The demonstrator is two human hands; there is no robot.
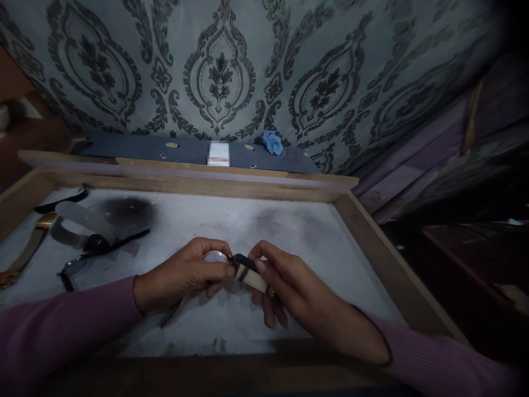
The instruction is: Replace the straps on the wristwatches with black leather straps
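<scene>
- Left hand [198,267]: thumb and fingers pinching a round silver-rimmed watch case [215,257], raised over the tabletop's near middle.
- Right hand [285,284]: thumb and fingers pinching a strap [253,279], dark with a beige face, beside the case; joint between them unclear.
- Progress, by judgement: handling under way; both parts held, no finished state evident. What remains cannot be told.
- Tabletop [306,234]: white, wood-rimmed, smudged dark.
- At left, unheld: gold-toned watch [27,249], grey band [68,234], black strap [61,202].
- Beyond the rim: white card [219,154], its print blurred out; blue crumpled cloth [272,143].
- Legible brands: none.
</scene>
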